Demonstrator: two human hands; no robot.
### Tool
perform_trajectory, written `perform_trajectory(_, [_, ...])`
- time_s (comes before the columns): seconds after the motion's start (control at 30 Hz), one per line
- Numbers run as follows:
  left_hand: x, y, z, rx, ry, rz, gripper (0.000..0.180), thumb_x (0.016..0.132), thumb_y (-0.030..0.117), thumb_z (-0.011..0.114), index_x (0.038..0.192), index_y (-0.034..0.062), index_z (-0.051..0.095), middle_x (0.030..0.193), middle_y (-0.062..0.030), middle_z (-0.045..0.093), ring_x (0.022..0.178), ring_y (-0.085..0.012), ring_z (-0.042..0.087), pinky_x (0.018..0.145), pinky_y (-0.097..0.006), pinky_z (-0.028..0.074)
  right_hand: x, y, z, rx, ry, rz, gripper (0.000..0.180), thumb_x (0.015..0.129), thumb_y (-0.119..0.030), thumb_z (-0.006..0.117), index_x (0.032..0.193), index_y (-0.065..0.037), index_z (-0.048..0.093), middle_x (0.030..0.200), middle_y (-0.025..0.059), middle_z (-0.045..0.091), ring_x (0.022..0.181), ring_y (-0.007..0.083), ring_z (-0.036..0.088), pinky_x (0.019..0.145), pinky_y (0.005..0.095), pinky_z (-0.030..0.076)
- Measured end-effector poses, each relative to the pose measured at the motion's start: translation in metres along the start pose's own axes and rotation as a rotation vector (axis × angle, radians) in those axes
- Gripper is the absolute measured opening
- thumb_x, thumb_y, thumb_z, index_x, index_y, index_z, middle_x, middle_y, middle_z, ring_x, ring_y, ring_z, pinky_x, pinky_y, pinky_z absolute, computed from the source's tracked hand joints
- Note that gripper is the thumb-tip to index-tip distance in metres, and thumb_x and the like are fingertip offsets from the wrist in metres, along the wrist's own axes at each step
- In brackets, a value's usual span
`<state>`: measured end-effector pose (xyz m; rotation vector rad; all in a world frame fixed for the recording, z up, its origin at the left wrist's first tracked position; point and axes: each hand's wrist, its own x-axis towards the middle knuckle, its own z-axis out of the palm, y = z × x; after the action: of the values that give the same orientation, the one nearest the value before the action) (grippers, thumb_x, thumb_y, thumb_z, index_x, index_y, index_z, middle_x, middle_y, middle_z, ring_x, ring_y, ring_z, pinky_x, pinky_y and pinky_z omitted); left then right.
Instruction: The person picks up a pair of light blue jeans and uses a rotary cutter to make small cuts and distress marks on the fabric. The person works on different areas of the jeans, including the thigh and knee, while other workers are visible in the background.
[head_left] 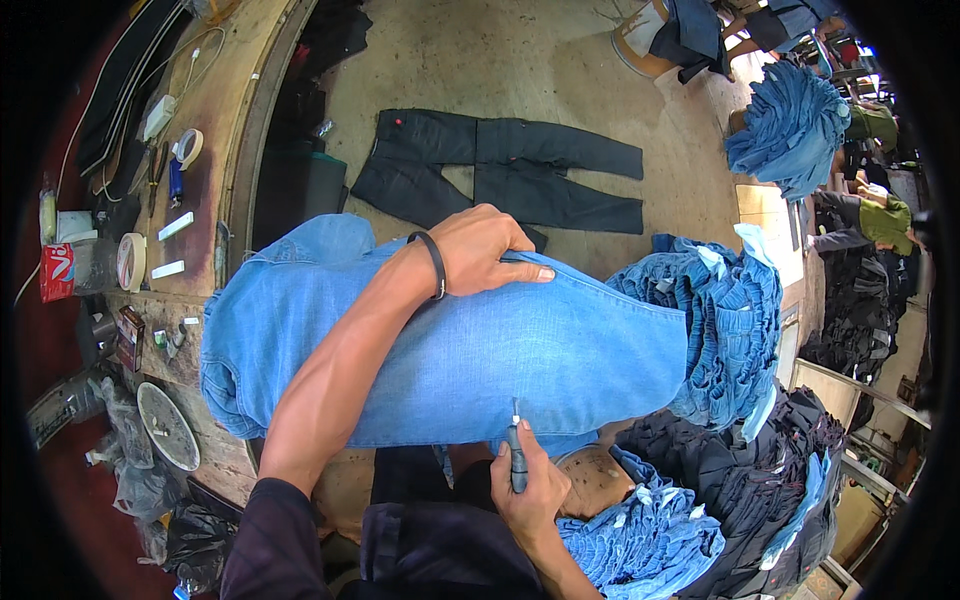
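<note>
A pair of light blue jeans (560, 350) lies stretched across a rounded form in front of me. My left hand (485, 250), with a black band on the wrist, presses flat on the top edge of the jeans. My right hand (530, 485) grips a slim grey handheld tool (517, 455) upright. Its tip touches the lower edge of the light blue denim.
Dark jeans (500, 170) lie spread on the concrete floor ahead. Stacks of blue denim (735, 320) and dark jeans (760, 480) pile up at my right. A wooden bench (215, 110) at the left carries tape rolls, cables and small tools. More blue denim (790, 125) sits far right.
</note>
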<state>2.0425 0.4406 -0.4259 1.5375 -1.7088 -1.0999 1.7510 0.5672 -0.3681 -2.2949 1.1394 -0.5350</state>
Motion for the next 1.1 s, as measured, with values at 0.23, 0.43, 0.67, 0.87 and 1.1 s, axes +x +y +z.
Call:
perform_trajectory(0.23, [0.000,-0.005,0.001,0.044,0.010,0.044,0.060,0.099,0.050,0.071,0.076,-0.0054,0.069,0.070,-0.0266,0.061,0.066,-0.0457,0.060,0.063,-0.050,0.045,0.048,0.017,0.023,0.031,0.165,-0.078,0.044,0.087,-0.001,0.079,0.129,0.006,0.068,0.088,0.0171,0.077,0.060,0.0255,0.071,0.057,0.0342,0.056])
perform_trajectory(0.43, [0.001,-0.008,0.003,0.034,0.025,0.039,0.062,0.097,0.052,0.071,0.072,-0.0055,0.068,0.069,-0.0290,0.060,0.067,-0.0478,0.061,0.065,-0.053,0.047,0.069,0.014,0.029,0.000,0.145,-0.083,0.042,0.088,-0.001,0.079,0.128,0.006,0.069,0.086,0.0169,0.076,0.056,0.0247,0.069,0.055,0.0344,0.055])
perform_trajectory(0.67, [0.002,-0.009,0.003,0.101,0.014,0.057,0.060,0.099,0.052,0.069,0.080,-0.0051,0.073,0.073,-0.0277,0.065,0.069,-0.0458,0.064,0.065,-0.052,0.048,0.057,0.010,0.025,-0.046,0.079,-0.037,0.041,0.088,-0.002,0.079,0.127,0.006,0.069,0.081,0.0155,0.074,0.056,0.0242,0.068,0.053,0.0340,0.053])
perform_trajectory(0.87, [0.001,-0.004,0.001,0.027,0.025,0.038,0.057,0.099,0.049,0.071,0.081,-0.0054,0.074,0.070,-0.0273,0.063,0.063,-0.0435,0.062,0.061,-0.049,0.047,0.017,0.005,0.015,-0.040,0.034,-0.008,0.042,0.087,-0.002,0.080,0.126,0.008,0.069,0.077,0.0140,0.072,0.055,0.0243,0.067,0.052,0.0339,0.052])
perform_trajectory(1.1, [0.000,0.000,0.000,0.009,0.023,0.029,0.057,0.098,0.049,0.072,0.081,-0.0056,0.074,0.068,-0.0262,0.062,0.060,-0.0412,0.061,0.059,-0.047,0.047,-0.007,0.003,0.005,0.009,-0.011,0.055,0.042,0.087,-0.001,0.079,0.126,0.008,0.068,0.085,0.0165,0.075,0.059,0.0260,0.070,0.055,0.0346,0.055])
